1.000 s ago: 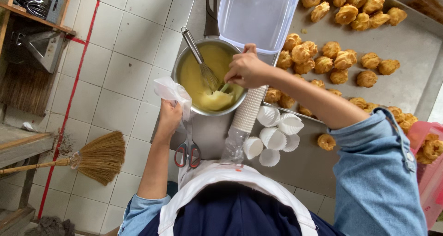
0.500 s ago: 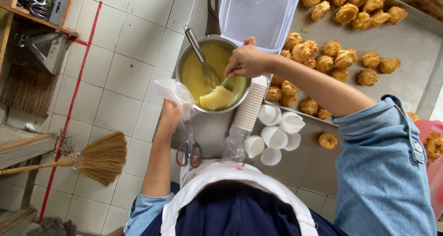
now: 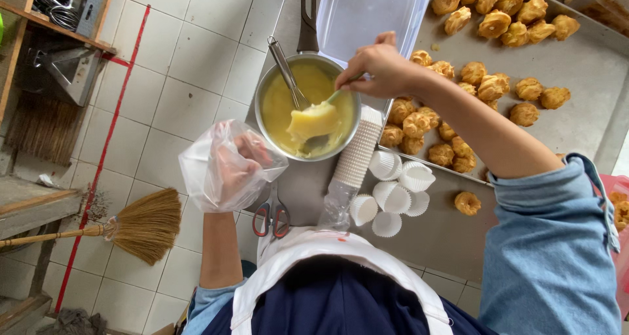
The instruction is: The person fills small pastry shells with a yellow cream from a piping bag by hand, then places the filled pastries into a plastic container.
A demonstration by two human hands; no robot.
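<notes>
1. Head view, right hand (image 3: 380, 66): closed around the handle of a spatula (image 3: 337, 96), now lifted out of the yellow custard with a thick lump (image 3: 313, 120) heaped on the blade. A second ago buried in the custard; half a second ago just coming up with the load.
2. Head view, left hand (image 3: 237, 168): wrapped inside a clear plastic bag (image 3: 223, 168), fingers curled and spreading the bag from within. Raised and drawn clear of the pan since the earlier pictures, where it sat low against the rim. Bag mouth now facing up and toward the pan, no custard in it yet.
3. Head view, pan (image 3: 308, 105): steel, on the counter, well filled with custard, a whisk (image 3: 288, 73) leaning on the far rim, unmoved.
4. Head view, meaning of the change: scooping done, loaded blade hanging over the pan's near side, close to the bag but not touching; filling the bag judged the step in hand.
5. Head view, around: sleeve of paper cups (image 3: 357, 155) lying beside the pan, loose white cups (image 3: 393, 194) near it, scissors (image 3: 270, 217) at the counter edge, tray (image 3: 576, 53) of golden puffs (image 3: 485, 89) to the right, broom (image 3: 141, 225) on the tiled floor.
</notes>
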